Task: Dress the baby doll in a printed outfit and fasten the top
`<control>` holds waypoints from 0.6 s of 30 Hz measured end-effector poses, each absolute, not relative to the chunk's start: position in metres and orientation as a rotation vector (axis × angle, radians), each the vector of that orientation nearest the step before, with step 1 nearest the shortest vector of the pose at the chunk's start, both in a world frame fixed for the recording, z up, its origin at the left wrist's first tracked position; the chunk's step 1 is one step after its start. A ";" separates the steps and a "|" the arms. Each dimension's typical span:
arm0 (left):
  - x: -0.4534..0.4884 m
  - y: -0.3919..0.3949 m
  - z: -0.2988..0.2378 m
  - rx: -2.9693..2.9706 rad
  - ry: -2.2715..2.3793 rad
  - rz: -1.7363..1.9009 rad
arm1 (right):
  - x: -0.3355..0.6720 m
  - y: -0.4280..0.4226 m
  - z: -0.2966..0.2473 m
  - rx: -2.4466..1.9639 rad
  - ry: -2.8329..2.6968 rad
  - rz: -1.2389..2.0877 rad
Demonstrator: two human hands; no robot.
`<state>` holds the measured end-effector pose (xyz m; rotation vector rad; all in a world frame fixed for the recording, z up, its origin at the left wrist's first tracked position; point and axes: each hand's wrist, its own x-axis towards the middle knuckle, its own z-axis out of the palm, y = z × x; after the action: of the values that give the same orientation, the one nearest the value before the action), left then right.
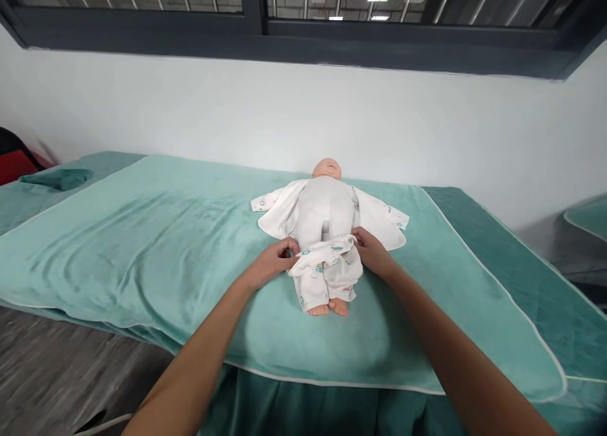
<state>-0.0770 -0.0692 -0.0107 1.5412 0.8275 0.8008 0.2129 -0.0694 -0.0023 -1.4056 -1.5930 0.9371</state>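
Observation:
A baby doll [327, 208] lies on its back on a teal towel [165, 246], head toward the wall. An open white printed jacket [279, 218] is spread under its torso. White printed trousers [327, 274] cover its legs, bare feet showing at the near end. My left hand [272, 262] is closed, pinching the trousers' waistband at the doll's left hip. My right hand [372, 251] grips the waistband on the other side.
The towel covers a bed with a darker teal sheet [521, 265] along a white wall. A folded teal cloth [57, 178] lies at the far left. A red object [14, 164] stands behind it. Grey floor [57, 373] shows at lower left.

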 end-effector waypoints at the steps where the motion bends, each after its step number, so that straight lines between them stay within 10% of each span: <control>1: -0.077 -0.069 -0.011 1.537 0.815 0.796 | 0.215 -0.069 0.001 -1.415 -1.657 0.955; 18: -0.074 -0.077 -0.014 1.522 0.985 0.874 | 0.221 -0.061 -0.001 -1.363 -1.686 0.998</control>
<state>-0.0744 -0.0773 -0.0142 1.5224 0.9847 0.8739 0.2207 -0.0612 -0.0008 -1.3631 -1.6858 0.9984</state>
